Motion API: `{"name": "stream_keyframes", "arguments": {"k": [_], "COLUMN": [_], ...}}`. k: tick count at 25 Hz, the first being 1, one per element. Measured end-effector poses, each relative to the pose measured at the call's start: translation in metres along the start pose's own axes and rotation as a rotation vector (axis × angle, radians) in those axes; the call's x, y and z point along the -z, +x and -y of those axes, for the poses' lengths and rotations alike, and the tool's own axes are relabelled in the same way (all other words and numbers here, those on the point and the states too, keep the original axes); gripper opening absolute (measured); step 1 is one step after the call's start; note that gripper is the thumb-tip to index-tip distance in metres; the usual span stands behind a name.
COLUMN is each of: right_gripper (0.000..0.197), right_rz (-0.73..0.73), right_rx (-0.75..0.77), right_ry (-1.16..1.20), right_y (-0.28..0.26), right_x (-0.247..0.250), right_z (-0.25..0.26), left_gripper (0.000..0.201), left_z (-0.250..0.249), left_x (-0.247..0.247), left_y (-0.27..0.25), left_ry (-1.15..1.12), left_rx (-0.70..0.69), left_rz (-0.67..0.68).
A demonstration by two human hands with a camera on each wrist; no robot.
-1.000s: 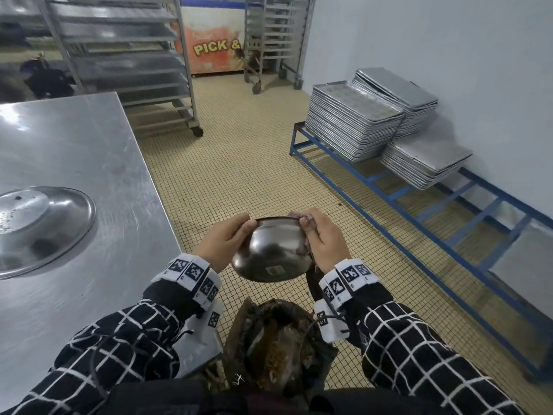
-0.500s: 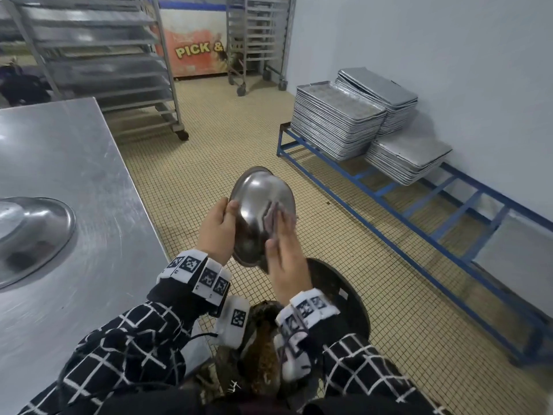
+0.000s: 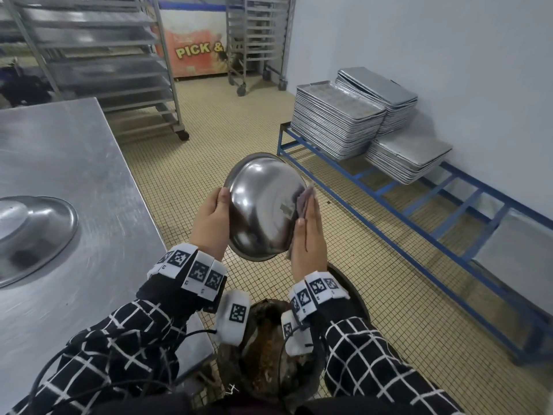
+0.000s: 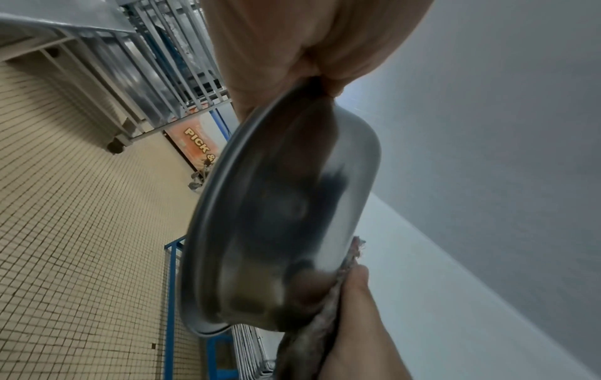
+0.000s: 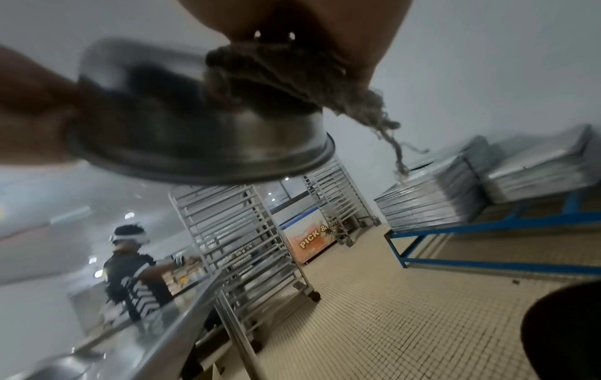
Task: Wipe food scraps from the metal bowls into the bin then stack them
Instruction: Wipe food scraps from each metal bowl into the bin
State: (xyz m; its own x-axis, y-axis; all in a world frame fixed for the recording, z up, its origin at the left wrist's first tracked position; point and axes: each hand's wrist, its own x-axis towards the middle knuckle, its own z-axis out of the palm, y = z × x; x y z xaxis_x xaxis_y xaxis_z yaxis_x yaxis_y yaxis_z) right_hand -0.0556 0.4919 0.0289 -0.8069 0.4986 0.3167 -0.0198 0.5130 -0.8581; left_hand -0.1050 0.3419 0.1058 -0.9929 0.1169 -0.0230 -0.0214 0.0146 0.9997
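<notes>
1. Head view: one metal bowl (image 3: 264, 209) is held tipped on edge, its convex underside toward the camera, above and beyond the bin (image 3: 269, 348). The left hand (image 3: 211, 224) grips its left rim, thumb curled over the edge. The right hand (image 3: 308, 238) lies flat, fingers straight, pressing a rag (image 3: 305, 199) against the bowl's right side. A second, larger metal piece (image 3: 33, 235) lies upside down on the desk (image 3: 89, 163), left of the bowl. Three stacks of trays (image 3: 338, 124) sit on a blue rack, beyond the bowl to the right.
2. Left wrist view: the bowl (image 4: 279, 226) looks thin, rigid and light, its polished wall likely slippery; the flat rim is the safest hold.
3. Right wrist view: the rag (image 5: 283, 74) is soft and frayed, with loose threads trailing off the bowl (image 5: 201, 120). One other person stands beyond the bowl, behind a wheeled rack.
</notes>
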Motion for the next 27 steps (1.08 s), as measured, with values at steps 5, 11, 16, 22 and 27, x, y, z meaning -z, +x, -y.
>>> {"name": "stream_keyframes", "arguments": {"k": [5, 11, 16, 22, 27], "right_gripper": [0.055, 0.053, 0.052, 0.055, 0.053], "right_rz": [0.040, -0.048, -0.123, 0.027, -0.002], "right_rx": [0.294, 0.354, 0.161, 0.328, 0.354], "right_ry": [-0.135, -0.147, -0.020, -0.192, -0.242], "right_y": [-0.026, 0.013, 0.012, -0.021, 0.005], "right_x": [-0.020, -0.016, -0.002, -0.023, -0.023], "right_z": [0.013, 0.040, 0.006, 0.011, 0.034], "left_gripper": [0.025, 0.027, 0.025, 0.030, 0.024], "left_z": [0.004, -0.006, -0.003, 0.012, 0.007], "left_x": [-0.004, -0.005, -0.004, -0.004, -0.003], "left_y": [-0.003, -0.009, -0.007, 0.003, 0.001], "left_ry": [-0.045, -0.085, -0.084, -0.022, 0.047], "left_rx": [0.068, 0.067, 0.092, 0.107, 0.069], "left_rz": [-0.027, -0.010, -0.026, -0.077, -0.020]}}
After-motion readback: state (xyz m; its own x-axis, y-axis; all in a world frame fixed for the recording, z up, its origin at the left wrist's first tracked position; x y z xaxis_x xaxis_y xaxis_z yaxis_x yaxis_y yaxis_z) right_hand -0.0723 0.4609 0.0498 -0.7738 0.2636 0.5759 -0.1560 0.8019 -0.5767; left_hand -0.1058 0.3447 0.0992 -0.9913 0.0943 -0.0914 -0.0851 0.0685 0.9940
